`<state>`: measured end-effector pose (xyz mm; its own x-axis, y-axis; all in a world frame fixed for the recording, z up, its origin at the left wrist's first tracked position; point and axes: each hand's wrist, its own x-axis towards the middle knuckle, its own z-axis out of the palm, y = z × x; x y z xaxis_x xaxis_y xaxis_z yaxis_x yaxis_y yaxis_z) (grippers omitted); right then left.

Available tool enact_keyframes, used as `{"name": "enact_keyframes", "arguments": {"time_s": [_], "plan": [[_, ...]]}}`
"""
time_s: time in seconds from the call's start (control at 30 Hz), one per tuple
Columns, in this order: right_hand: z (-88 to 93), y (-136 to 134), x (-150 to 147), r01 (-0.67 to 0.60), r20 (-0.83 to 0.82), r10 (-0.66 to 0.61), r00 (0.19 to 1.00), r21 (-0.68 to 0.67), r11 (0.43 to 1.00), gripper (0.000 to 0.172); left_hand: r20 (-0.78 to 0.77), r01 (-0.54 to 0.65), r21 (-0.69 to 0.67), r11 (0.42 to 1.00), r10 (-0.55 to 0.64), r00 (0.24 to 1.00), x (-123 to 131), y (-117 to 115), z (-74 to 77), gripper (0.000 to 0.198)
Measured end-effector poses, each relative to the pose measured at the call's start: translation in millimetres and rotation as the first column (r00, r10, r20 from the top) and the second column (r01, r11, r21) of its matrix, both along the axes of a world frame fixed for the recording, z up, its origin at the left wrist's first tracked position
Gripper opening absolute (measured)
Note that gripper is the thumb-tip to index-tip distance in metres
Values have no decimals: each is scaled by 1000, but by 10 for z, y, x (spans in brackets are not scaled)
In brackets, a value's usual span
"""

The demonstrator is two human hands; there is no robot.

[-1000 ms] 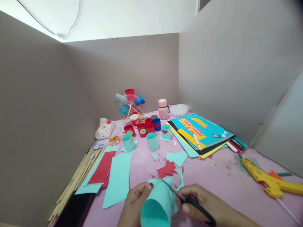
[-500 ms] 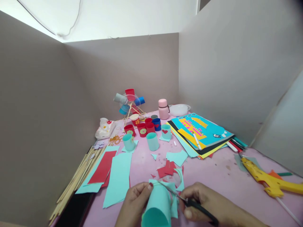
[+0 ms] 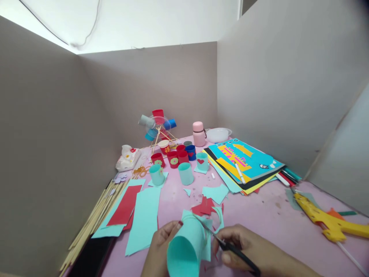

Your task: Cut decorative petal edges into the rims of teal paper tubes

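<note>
Black-handled scissors at turquoise paper tube

Craft workplace, booth type. Grey partitions enclose the left, back and right of the frame; pink table fills the lower part. Paper-craft evidence: scissors at a turquoise paper cylinder, lower centre; small paper cups and model wheel, centre; stacked coloured sheets, right of centre; yellow glue gun, lower right; wooden sticks, lower left. Whether home, school or shop: cannot be told.
</note>
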<state>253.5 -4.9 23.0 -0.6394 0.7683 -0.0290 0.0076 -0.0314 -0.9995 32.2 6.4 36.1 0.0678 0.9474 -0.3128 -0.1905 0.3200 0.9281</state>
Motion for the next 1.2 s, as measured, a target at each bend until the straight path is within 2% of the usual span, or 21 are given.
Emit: {"name": "enact_keyframes", "arguments": {"time_s": [0.33, 0.5, 0.67, 0.83, 0.97, 1.2], "plan": [[115, -27, -24, -5, -8, 5, 1000, -27, 1000, 58, -92, 82, 77, 994, -74, 993, -43, 11, -40, 45], [110, -6, -4, 36, 24, -36, 999, 29, 999, 56, -93, 82, 84, 993, -74, 993, -55, 16, -66, 40], [97, -7, 15, 30, 35, -29, 999, -13, 999, 54, -96, 88, 79, 993, -80, 992, -58, 39, -52, 41], [26, -8, 18, 32, 35, -31, 999, -20, 999, 44, -104, 110, 81, 991, -101, 989, -73, 62, -72, 45], [33, -15, 10, -6, 32, 8, 999, -58, 998, 42, -123, 127, 74, 989, -117, 986, -81, 71, -43, 45], [189, 3, 65, -97, 111, 111, 988, -126, 987, 41, -186, 197, 58, 979, -183, 965, -91, 32, 44, 38]]}}
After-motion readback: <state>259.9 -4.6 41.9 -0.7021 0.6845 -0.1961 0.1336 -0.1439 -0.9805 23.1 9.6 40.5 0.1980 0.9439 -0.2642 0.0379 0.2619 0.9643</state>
